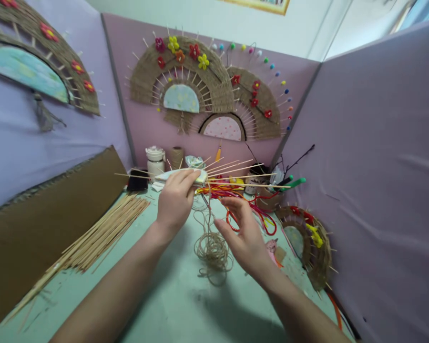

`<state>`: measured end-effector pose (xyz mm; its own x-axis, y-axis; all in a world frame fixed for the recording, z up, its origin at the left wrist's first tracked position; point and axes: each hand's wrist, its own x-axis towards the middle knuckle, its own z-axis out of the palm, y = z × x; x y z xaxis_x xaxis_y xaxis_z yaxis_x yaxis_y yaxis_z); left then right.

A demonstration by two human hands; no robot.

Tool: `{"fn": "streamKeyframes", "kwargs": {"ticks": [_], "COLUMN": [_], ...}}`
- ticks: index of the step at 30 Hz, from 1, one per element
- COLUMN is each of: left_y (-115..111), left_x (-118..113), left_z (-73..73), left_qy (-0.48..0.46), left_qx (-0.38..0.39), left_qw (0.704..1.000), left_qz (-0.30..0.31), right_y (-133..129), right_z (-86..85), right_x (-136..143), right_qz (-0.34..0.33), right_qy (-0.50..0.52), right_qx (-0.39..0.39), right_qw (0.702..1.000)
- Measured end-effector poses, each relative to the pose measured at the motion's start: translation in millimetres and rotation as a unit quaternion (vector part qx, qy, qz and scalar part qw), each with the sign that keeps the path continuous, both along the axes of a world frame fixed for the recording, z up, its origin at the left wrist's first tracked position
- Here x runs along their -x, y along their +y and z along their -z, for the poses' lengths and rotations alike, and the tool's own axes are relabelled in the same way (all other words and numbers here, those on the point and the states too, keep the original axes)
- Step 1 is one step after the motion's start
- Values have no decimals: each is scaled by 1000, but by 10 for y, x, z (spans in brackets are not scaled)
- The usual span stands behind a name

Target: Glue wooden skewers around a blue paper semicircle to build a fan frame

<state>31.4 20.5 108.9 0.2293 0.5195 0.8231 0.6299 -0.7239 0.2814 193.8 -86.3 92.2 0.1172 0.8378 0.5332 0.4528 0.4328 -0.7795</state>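
Observation:
My left hand [176,200] is closed around a pale half-round fan base [201,177], held above the table. Thin bamboo sticks [243,178] fan out from the base to both sides and to the back. From its right end a strand of jute twine [209,209] hangs down into a loose, tangled heap of twine [213,252] on the table. Beside that strand, my right hand [243,233] is open, thumb and fingers apart and curved, with nothing seen between them.
Loose bamboo sticks [109,231] lie at left beside a brown board [50,228]. Colourful fuzzy stems [232,190], a lidded white jar [155,162] and a twine spool [177,158] sit at the back. A finished woven fan [316,259] leans at right; others hang on the panels.

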Motion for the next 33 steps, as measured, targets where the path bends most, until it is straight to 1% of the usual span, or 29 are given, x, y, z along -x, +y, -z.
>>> {"fn": "streamKeyframes", "kwargs": {"ticks": [1,3,5,6,8,12,14,17,22,25,29,33], "left_y": [-16,-33,-33,-30,-22,-20,-27,-46,-77,-95,-142,-195], "left_x": [-9,-22,-32,-37,-50,-91,-112,-131,-122,-121,-146,-183], "left_z": [4,14,30,39,61,112,133,141,92,69,52,41], "left_qy": [-5,-11,-10,-7,1,9,10,8,-16,-46,-88,-107], "left_qx": [-7,-22,-34,-38,-46,-56,-58,-52,-25,23,106,145], "left_qw": [1000,1000,999,999,999,998,998,999,999,998,987,975], "left_qz": [1,0,-2,-4,-7,-8,-6,0,24,44,88,126], "right_y": [103,263,348,365,364,329,321,316,318,334,380,431], "right_z": [-8,12,41,51,56,31,13,-10,-33,-39,-45,-60], "right_x": [140,348,451,467,449,349,316,292,240,190,126,73], "right_qz": [-7,-31,-31,-21,9,54,65,58,45,47,41,54], "right_qy": [52,143,195,201,169,62,32,14,16,24,74,130], "right_qx": [-24,-42,-47,-54,-78,-134,-153,-169,-159,-147,-92,-58], "right_qw": [998,988,979,978,982,988,986,984,986,988,992,988]}}
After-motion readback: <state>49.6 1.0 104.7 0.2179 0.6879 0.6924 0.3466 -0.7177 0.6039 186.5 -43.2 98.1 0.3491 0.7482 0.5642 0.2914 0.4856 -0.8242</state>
